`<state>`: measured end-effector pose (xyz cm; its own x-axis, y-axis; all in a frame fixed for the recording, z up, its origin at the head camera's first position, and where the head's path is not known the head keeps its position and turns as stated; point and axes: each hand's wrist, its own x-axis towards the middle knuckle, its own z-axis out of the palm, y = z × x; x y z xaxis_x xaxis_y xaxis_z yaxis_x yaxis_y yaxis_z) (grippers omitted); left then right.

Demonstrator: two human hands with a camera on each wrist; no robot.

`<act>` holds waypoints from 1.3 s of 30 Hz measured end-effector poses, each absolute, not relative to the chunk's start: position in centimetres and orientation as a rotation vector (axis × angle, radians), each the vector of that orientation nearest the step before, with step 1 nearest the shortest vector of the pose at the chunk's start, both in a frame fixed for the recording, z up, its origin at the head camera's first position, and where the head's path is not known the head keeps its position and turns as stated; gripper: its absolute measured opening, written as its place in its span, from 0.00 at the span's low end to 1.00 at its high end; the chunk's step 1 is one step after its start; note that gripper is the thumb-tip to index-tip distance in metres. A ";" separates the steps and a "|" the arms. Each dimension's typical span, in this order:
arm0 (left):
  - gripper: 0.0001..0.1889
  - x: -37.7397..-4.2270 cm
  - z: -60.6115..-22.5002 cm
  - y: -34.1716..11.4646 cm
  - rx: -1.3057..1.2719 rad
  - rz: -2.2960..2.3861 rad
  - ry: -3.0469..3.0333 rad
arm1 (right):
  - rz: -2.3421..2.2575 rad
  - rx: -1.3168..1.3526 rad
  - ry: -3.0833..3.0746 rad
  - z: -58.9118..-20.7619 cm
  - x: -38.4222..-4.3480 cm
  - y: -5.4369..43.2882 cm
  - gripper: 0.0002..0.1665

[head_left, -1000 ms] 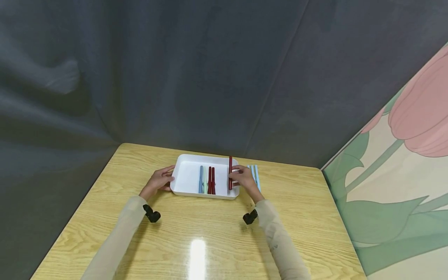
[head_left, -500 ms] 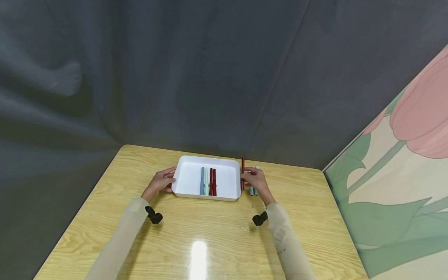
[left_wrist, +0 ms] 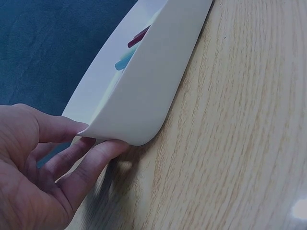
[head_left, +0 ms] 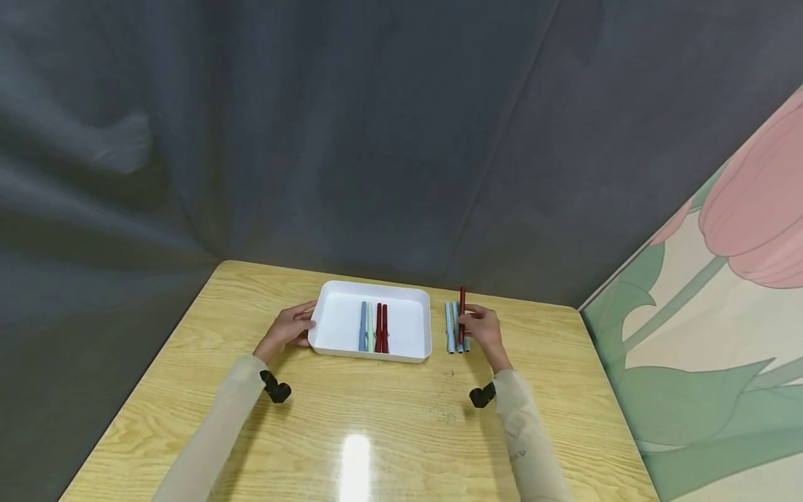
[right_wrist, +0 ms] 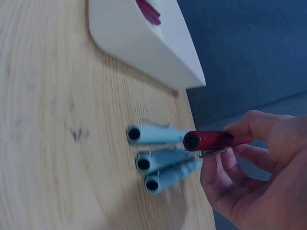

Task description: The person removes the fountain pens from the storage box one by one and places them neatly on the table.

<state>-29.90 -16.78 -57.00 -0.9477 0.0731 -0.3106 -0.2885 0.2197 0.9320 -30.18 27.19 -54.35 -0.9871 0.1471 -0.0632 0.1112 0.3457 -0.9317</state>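
Note:
My left hand grips the left end of a white tray; in the left wrist view its thumb and fingers pinch the tray's corner. Inside the tray lie a blue pen, a pale green pen and two dark red pens, side by side. To the right of the tray, my right hand pinches another dark red pen by thumb and fingers. That pen is held above three light blue pens lying on the table, partly covering them.
The wooden table has its far edge just behind the tray. A dark grey curtain hangs there. On the right stands a panel with a tulip pattern. Small dark marks show on the tabletop.
My right hand has carried the dark red pen rightward, from over the tray's right end to above the light blue pens. My left hand has stayed on the tray.

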 end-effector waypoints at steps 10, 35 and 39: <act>0.33 -30.0 -57.0 -16.8 -0.203 1.777 2.219 | 1.553 -0.327 -2.645 -55.5 -30.2 29.5 0.23; 0.33 -29.8 -56.3 -16.9 -0.166 1.768 2.236 | 1.332 -0.380 -2.741 -57.0 -30.0 29.4 0.18; 0.33 -29.7 -56.3 -17.0 -0.167 1.765 2.233 | 1.352 -0.373 -2.722 -57.0 -29.8 29.5 0.19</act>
<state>-29.70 -16.96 -56.28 -0.9515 0.0872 -0.2952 -0.2671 0.2428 0.9326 -29.84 29.46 -56.95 -0.9672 0.2513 -0.0372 0.1815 0.5810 -0.7934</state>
